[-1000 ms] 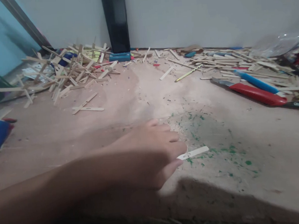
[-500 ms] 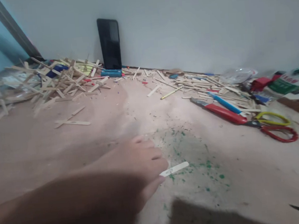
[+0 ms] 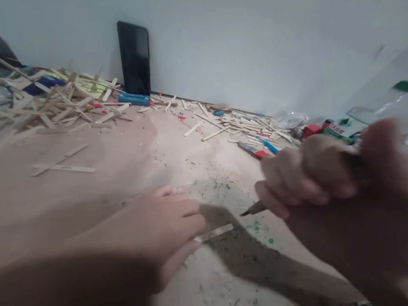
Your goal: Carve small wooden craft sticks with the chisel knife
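My left hand [image 3: 167, 225] rests low over the tabletop, its fingers closed on one end of a wooden craft stick [image 3: 218, 231]. The stick's rounded free end points right, lying close to the surface among green specks. To the right, my right hand [image 3: 310, 182] is raised and wrapped in a fist around a slim pointed tool [image 3: 257, 209]. Its dark tip pokes out below the little finger, directed left and a little above the stick, apart from it. Most of the tool is hidden by the fingers, and blur hides its exact kind.
A heap of glued craft sticks [image 3: 42, 105] fills the back left. Two crossed sticks [image 3: 64, 165] lie nearer. A phone [image 3: 135, 59] leans on the wall in a blue stand [image 3: 134, 99]. Loose sticks [image 3: 244, 125], a blue pen-like item [image 3: 268, 144] and a bottle [image 3: 347, 123] lie right.
My right hand has come into view from the right with the pointed tool, covering most of the red-handled scissors. The view has shifted right; my left hand still holds the craft stick.
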A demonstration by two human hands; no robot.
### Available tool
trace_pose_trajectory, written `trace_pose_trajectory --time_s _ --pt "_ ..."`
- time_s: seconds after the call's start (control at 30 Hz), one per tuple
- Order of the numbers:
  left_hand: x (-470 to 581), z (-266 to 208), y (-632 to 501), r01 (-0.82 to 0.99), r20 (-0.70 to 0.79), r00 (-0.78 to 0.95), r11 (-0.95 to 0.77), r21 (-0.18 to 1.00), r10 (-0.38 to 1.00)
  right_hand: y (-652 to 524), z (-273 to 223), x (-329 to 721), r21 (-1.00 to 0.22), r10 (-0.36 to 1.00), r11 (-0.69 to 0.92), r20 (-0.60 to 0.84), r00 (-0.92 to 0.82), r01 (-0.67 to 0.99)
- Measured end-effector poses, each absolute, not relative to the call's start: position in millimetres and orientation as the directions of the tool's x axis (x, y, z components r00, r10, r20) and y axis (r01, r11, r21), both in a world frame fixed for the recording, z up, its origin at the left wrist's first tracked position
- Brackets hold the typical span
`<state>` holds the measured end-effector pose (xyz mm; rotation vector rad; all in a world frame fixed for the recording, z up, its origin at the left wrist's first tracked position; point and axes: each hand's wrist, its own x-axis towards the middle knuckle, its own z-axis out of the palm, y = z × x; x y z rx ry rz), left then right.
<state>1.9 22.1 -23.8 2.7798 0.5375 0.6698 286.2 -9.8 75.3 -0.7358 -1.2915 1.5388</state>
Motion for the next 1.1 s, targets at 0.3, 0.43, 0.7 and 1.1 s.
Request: trace_pose_trajectory --time_s 0.3,0.43,0.7,1.1 --pt "-1.1 -20.1 19.5 0.329 0.387 0.815 -0.895 0.303 0.431 11.0 45.7 256.9 -0.951 0.858 -0.042 0.124 -0.499 -0.307" --pt "2.1 -26.7 21.1 0.311 0.435 0.796 -0.901 0.303 0.421 11.5 42.1 265.2 -0.971 0.797 -0.016 0.132 -0.590 -0.239" --pt "6.7 -31.8 25.7 0.261 0.506 0.770 -0.916 0.306 0.388 14.2 56.8 269.0 -0.972 0.763 -0.162 -0.014 -0.647 -0.170" --pt "6.2 -32.1 25.4 0.270 0.450 0.786 -0.891 0.366 0.424 10.5 47.6 280.5 -0.985 0.709 -0.113 0.012 -0.706 -0.131"
